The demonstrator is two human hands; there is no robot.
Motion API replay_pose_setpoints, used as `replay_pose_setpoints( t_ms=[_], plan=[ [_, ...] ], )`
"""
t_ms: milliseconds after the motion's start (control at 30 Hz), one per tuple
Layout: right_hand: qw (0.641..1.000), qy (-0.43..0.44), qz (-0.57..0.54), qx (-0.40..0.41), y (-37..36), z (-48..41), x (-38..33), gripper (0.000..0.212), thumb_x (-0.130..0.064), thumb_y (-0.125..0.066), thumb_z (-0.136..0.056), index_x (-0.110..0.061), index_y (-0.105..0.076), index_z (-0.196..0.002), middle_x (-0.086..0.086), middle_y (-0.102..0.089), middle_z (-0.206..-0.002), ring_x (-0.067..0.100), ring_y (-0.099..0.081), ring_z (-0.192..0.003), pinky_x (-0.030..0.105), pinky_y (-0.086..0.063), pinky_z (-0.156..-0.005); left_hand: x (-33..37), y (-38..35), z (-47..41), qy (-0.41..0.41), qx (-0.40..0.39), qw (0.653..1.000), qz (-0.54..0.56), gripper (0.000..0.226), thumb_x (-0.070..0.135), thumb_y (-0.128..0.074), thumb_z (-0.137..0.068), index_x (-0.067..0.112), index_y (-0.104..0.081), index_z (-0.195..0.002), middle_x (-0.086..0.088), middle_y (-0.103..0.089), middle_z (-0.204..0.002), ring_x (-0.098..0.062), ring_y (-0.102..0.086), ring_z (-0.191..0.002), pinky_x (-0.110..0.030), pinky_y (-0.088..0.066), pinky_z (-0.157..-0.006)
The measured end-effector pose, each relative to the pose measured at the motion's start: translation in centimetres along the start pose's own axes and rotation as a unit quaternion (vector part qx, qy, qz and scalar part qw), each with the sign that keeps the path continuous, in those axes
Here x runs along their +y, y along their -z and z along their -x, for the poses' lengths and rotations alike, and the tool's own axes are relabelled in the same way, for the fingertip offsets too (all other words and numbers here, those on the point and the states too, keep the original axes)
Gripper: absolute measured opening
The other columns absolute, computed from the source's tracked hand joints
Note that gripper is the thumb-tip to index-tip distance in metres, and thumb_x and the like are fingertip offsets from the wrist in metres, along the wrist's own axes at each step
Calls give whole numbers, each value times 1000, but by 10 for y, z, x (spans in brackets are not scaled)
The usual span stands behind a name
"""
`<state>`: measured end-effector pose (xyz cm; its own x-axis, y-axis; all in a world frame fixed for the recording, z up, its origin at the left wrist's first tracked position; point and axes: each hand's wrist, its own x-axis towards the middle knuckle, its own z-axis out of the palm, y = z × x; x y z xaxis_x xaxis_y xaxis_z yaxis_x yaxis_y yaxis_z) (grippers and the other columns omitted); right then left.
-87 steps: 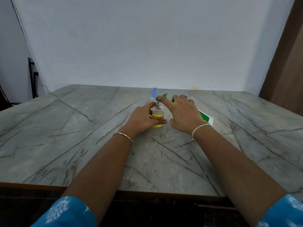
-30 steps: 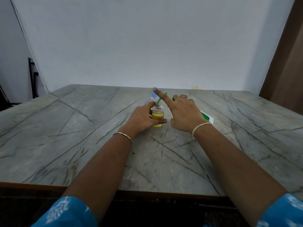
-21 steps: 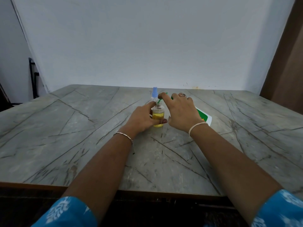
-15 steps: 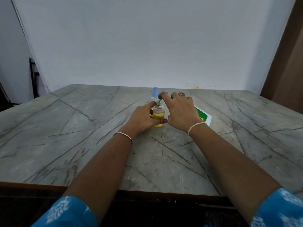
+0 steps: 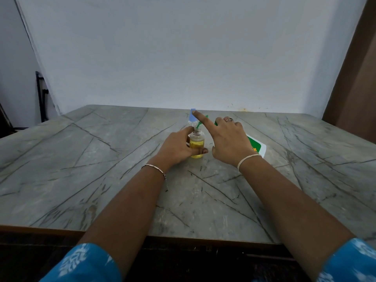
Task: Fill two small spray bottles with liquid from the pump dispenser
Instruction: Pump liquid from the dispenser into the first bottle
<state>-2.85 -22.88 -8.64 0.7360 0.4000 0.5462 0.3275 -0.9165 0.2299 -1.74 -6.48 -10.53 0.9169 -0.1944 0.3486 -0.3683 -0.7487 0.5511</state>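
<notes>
1 head-worn wide-angle view, forward and down over the table [image 5: 85,163].

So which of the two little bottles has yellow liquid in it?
The uncapped bottle that the left hand grips. The other bottle, just behind it, wears a blue cap and shows no yellow.

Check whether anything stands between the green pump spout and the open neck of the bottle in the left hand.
Nothing visible does: the green spout ends at the neck of the small bottle the left hand grips; the blue-capped bottle stands behind.
</notes>
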Motion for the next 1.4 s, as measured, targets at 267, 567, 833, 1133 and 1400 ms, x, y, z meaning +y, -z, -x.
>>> replay_pose_setpoints(
  t_ms=[267, 567, 833, 1133, 1400],
  plan=[
    [1000, -24, -13, -13, -2, -3, -3, 88, -22, -68, -77, -32, -11, -143, 11, -55, -121, 33, -51, -114, 46, -44, -94, 3, 0, 0, 6, -5, 1000, -4, 78, 50, -74, -74, 22, -42, -139, -5, -59, -131, -22, -59, -110, -25, -40, -89],
    [999, -35, -1, 0, -3, -6, -8, 79, -26, -71, -76, -28, -21, -137, 12, -55, -122, 33, -52, -113, 46, -43, -95, 2, 0, 1, -3, -1, 1000, 0, 78, 49, -75, -72, 21, -44, -138, -5, -59, -131, -22, -59, -110, -30, -44, -94],
    [1000, -18, -3, 0, -3, -2, -2, 86, -25, -67, -81, -34, -10, -146, 12, -54, -123, 33, -51, -115, 45, -43, -96, 1, -1, 0, 3, -2, 1000, -7, 77, 52, -74, -72, 22, -44, -137, -5, -61, -128, -22, -60, -107, -27, -43, -90],
    [1000, -18, 0, -3, -4, -1, 0, 87, -21, -69, -78, -36, -13, -143, 11, -56, -119, 32, -51, -114, 45, -43, -95, 4, 0, 1, 6, -7, 1000, -5, 76, 49, -74, -74, 21, -43, -137, -5, -59, -130, -22, -59, -109, -24, -40, -88],
    [999, -32, -12, -2, -4, -7, -8, 78, -26, -72, -78, -31, -24, -139, 11, -54, -128, 33, -50, -118, 47, -41, -101, 3, 0, 0, 3, -10, 1000, -5, 75, 50, -75, -73, 21, -45, -136, -6, -60, -130, -22, -61, -107, -28, -44, -90]
  ],
)
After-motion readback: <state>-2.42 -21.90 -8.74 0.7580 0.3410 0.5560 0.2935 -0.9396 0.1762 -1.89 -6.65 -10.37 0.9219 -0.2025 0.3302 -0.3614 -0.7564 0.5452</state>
